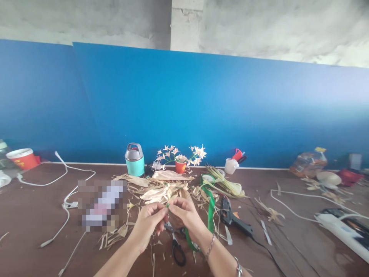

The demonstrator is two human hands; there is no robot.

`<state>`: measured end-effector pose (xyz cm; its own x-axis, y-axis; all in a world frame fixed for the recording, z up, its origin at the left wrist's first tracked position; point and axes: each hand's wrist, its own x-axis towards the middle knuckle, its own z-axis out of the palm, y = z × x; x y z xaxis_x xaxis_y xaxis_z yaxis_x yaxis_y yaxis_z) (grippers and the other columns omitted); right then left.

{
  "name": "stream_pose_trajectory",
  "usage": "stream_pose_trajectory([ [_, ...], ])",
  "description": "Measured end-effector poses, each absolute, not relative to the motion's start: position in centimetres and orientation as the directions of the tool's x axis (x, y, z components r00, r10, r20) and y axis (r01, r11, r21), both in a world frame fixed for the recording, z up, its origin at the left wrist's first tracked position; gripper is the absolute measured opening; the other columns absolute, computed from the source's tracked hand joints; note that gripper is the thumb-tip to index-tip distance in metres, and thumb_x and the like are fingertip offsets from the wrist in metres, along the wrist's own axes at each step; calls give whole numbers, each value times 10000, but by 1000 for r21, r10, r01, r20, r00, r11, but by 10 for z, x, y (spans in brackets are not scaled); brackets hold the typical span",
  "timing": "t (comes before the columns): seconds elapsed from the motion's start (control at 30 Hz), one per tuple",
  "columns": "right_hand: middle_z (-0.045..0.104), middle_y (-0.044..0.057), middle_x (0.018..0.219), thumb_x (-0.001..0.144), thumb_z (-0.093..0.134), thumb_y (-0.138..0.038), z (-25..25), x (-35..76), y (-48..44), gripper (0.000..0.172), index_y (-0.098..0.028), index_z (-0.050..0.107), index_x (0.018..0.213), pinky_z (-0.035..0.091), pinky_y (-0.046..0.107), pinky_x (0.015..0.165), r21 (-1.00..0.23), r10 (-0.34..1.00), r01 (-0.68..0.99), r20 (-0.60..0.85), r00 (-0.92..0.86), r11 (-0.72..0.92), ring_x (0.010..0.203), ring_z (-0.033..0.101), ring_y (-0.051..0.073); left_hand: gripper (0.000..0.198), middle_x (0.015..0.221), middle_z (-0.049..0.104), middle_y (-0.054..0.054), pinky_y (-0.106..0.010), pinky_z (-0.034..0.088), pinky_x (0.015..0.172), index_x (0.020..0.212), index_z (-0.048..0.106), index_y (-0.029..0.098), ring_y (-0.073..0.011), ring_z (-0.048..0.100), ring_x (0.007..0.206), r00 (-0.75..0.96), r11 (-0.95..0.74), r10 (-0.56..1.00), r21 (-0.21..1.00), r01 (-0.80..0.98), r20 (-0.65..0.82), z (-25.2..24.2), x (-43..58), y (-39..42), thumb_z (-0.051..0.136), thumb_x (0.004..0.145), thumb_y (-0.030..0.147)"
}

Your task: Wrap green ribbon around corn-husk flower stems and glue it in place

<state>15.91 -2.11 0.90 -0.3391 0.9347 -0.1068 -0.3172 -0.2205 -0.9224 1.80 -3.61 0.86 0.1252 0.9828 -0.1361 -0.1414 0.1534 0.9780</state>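
My left hand (150, 222) and my right hand (184, 212) meet over the brown table (34, 215), fingertips pinched together on a small piece of pale dried husk (168, 197) with green ribbon at its base. A green ribbon (211, 209) runs from a roll (208, 179) down past my right wrist. Black scissors (176, 246) lie under my hands. A pile of dried husk strips (157, 188) lies just beyond my fingers.
A black glue gun (232, 219) lies right of my hands. At the back stand a teal flask (134, 159), a small orange pot of husk flowers (180, 157) and a white cup (230, 165). White cables (66, 192), a power strip (340, 231) and a red-and-white tub (21, 157) lie at the sides.
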Motion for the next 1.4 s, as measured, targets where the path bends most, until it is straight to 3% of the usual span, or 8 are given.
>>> stream_pose_trajectory([
  [0.27, 501, -59, 447, 582, 766, -398, 4, 159, -20, 332, -159, 545, 648, 166, 191, 389, -909, 937, -346, -116, -328, -233, 363, 326, 37, 275, 479, 561, 24, -146, 265, 330, 556, 524, 144, -32, 397, 333, 162, 210, 971, 955, -212, -177, 13, 19, -37, 681, 640, 354],
  [0.43, 542, -32, 507, 577, 749, -427, 4, 156, -20, 321, -151, 593, 627, 270, 198, 425, -963, 977, -245, -63, -205, -114, 434, 409, 70, 225, 476, 566, 39, -140, 264, 332, 639, 529, 158, -39, 413, 344, 141, 248, 966, 936, -249, -219, 12, 19, -37, 695, 625, 309],
  [0.6, 584, -5, 597, 636, 698, -385, 4, 154, -21, 235, -160, 634, 656, 358, 223, 498, -988, 988, -151, 53, -147, 30, 544, 484, 118, 300, 499, 573, 35, -142, 276, 347, 611, 494, 161, -39, 424, 363, 149, 223, 970, 945, -238, -191, 13, 18, -37, 683, 669, 386],
  [0.8, 598, 5, 630, 661, 664, -326, 7, 154, -22, 180, -149, 632, 674, 386, 241, 560, -995, 986, -75, 80, -146, 69, 574, 495, 128, 324, 476, 541, 45, -143, 258, 333, 610, 519, 152, -38, 403, 350, 123, 219, 972, 964, -154, -201, 13, 19, -35, 675, 666, 431],
  [1.03, 576, -10, 606, 642, 693, -295, 2, 151, -23, 173, -152, 603, 678, 322, 209, 481, -980, 987, -200, 15, -160, -17, 513, 453, 91, 275, 479, 535, 50, -131, 246, 328, 670, 566, 147, -34, 405, 350, 110, 208, 975, 963, -171, -191, 8, 17, -34, 680, 670, 397],
  [1.2, 477, -67, 481, 599, 742, -287, 4, 155, -24, 215, -160, 621, 724, 190, 181, 387, -916, 959, -343, -123, -256, -210, 381, 295, 34, 292, 459, 515, 55, -109, 197, 301, 601, 532, 141, -4, 356, 311, 139, 258, 964, 927, -271, -228, 11, 15, -34, 707, 659, 367],
  [1.3, 551, -29, 544, 586, 761, -261, 8, 158, -24, 207, -147, 638, 707, 271, 178, 416, -843, 924, -440, -160, -346, -311, 437, 422, 59, 261, 447, 513, 57, -86, 162, 289, 610, 537, 132, 21, 322, 289, 219, 341, 937, 856, -389, -273, 12, 12, -35, 728, 655, 304],
  [1.4, 613, 8, 622, 601, 768, -255, 8, 160, -25, 180, -141, 652, 679, 390, 216, 543, -779, 893, -519, -114, -435, -352, 563, 541, 109, 146, 460, 530, 46, -66, 179, 283, 665, 580, 110, 32, 321, 288, 338, 478, 875, 724, -497, -345, 12, 10, -36, 704, 687, 184],
])
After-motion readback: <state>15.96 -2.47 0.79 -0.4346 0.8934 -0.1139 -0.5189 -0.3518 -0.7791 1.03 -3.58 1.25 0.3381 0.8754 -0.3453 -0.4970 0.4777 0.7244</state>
